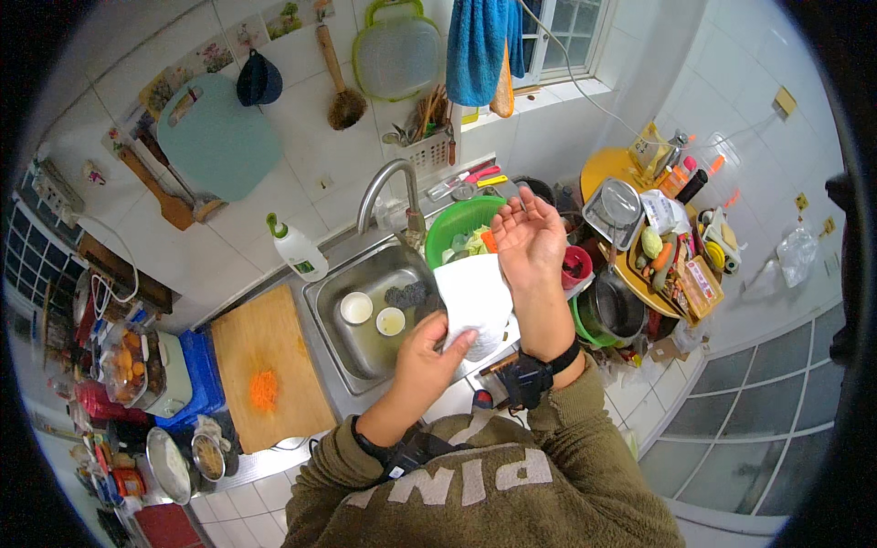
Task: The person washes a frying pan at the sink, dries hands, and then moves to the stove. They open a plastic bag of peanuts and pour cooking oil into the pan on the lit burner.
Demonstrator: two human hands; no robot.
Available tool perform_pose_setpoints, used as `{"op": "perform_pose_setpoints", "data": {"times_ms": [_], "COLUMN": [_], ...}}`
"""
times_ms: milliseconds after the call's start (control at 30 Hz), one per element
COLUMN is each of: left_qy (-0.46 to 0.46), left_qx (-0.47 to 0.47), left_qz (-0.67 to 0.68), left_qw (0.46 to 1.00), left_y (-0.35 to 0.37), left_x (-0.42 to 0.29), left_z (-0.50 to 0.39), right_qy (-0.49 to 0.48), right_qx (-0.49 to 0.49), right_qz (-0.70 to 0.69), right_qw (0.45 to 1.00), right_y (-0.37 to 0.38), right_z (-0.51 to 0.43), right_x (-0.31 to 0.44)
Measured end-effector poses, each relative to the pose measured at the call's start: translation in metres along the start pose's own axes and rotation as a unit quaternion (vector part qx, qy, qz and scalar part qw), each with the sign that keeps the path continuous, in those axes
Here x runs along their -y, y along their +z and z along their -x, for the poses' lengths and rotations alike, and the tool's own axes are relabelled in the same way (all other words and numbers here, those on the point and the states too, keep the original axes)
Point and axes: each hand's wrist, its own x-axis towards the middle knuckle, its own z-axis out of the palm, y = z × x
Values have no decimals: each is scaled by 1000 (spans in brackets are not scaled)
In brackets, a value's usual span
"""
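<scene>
My left hand (430,353) grips a white cloth or paper towel (475,298) between thumb and fingers, above the right side of the steel sink (363,356). Palm up with its fingers loosely curled, my right hand (531,236) is beside the towel's right edge and closes on nothing. Behind the towel, a green plastic basket (445,226) holds cut vegetables, partly hidden. Two small white cups (356,307) and a dark scouring pad (405,294) lie in the sink. Shredded carrot (263,390) is piled on a wooden cutting board (274,329) to the left.
The faucet (384,175) arches over the sink's back edge, with a white soap bottle (299,253) to its left. A yellow round table (603,168) at right bears vegetables and packages. Below its near edge is a dark pan (616,308). Metal bowls (170,462) stand at lower left.
</scene>
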Motion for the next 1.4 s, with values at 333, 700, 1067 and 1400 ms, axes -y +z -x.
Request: {"op": "perform_pose_setpoints", "data": {"times_ms": [333, 700, 1067, 1400], "left_qy": [199, 265, 283, 275], "left_qx": [208, 211, 181, 204], "left_qz": [-146, -126, -179, -143], "left_qw": [946, 932, 925, 929], "left_y": [-7, 2, 4, 5], "left_x": [-18, -31, -29, -27], "left_z": [22, 14, 6, -1], "right_qy": [10, -1, 19, 31], "right_qx": [-24, -74, -80, -116], "right_qz": [-37, -38, -22, 5], "right_qw": [999, 996, 996, 993], "right_y": [-10, -19, -31, -42], "right_z": [7, 7, -2, -9], "right_x": [-10, -17, -24, -34]}}
